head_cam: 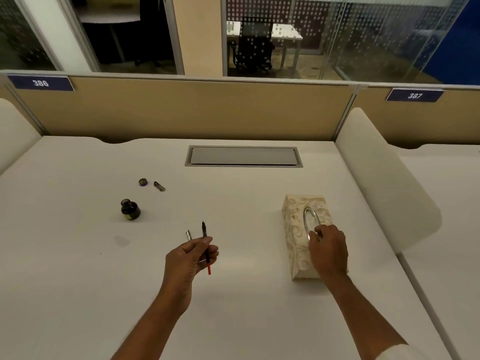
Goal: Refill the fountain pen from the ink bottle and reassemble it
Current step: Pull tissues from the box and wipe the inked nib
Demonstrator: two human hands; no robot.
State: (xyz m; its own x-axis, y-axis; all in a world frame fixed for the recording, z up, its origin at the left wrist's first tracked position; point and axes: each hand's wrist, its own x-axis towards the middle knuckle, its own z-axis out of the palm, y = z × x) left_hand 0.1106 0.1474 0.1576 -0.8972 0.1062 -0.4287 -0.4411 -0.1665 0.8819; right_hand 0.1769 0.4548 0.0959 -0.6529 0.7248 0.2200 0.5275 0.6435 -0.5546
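- Two bare forearms reach forward over the white table (78, 294) from the lower edge of the view.
- The left hand (191, 258) is closed around a thin black pen section with a red rear end (206, 249); the nib points up and away, the red end sticks out below the fingers.
- A small silver tubular pen part (188, 235) shows just past the left hand's knuckles; whether the hand holds it or it lies on the table cannot be told.
- The right hand (328, 249) rests on top of a cream, floral-patterned rectangular tissue box (293, 227), its fingers curled and pinching at the near end of the box's silver-rimmed oval opening (309, 216); what they grip, if anything, cannot be told.
- Farther left, a small dark glass ink bottle (130, 209) stands upright and uncapped on the table, well apart from both hands.
- Beyond the bottle lie a small round purple-and-gold bottle cap (143, 182) and, just beside it, a short dark metallic pen piece (159, 186).
- A grey rectangular cable hatch (243, 156) is set into the table near its far edge.
- A tan partition (181, 110) stands behind the table, bearing blue number plates marked 386 (40, 82) and 387 (414, 95).
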